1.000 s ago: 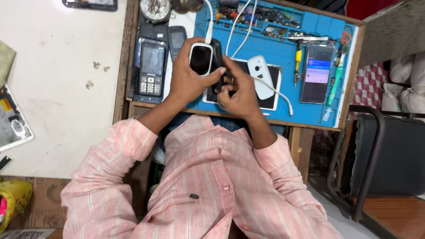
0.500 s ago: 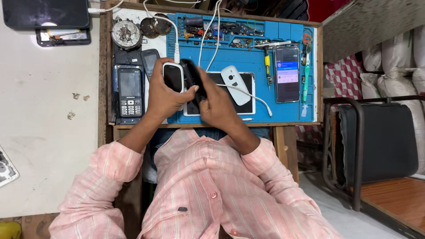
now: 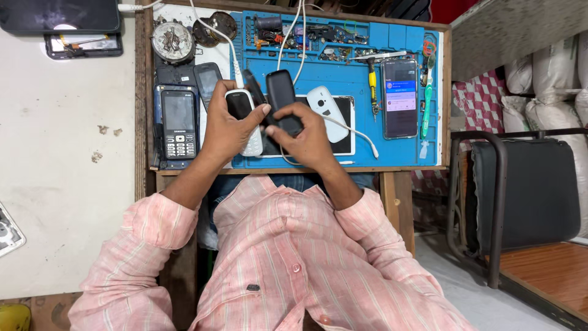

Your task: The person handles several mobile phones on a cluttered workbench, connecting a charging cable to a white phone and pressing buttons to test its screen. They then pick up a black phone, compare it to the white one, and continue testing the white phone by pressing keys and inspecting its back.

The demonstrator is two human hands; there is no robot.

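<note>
Meanwhile, the left hand (image 3: 228,125) grips a white keypad phone (image 3: 242,116), and the right hand (image 3: 306,138) clasps a black phone (image 3: 282,98) above the blue mat (image 3: 343,73) on the tabletop (image 3: 144,122).

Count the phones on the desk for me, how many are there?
5 at least: a white keypad phone in the left hand, a black keypad phone left of it, a dark phone above, a smartphone at right, a white phone back mid-mat. Others may be hidden.

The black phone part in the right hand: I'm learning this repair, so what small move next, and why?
Probably lower the black phone part toward the white keypad phone. The right hand holds it tilted just above and beside that phone, which the left hand holds.
</note>
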